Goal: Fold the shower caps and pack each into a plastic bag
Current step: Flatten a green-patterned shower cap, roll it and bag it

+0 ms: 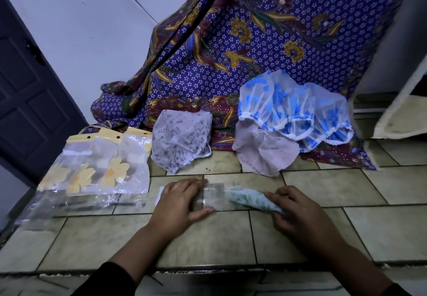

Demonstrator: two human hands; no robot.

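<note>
- My left hand (182, 201) lies flat with straight fingers, pressing the small plastic bag (215, 197) onto the tiled worktop (208, 238).
- My right hand (298, 210) grips the folded shower cap (248, 198) at the bag's right end (tip inside or not, I cannot tell).
- Behind the bag lie a grey-patterned cap (182, 141), a pink cap (265, 155) and a blue-flowered cap (295, 111).
- Left of the bag lie yellow-flowered bags (97, 168).

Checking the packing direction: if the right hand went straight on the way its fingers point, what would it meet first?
The right hand points left: first the clear bag, whose mouth the folded cap it grips seems to reach, then the left hand pressing that bag.
</note>
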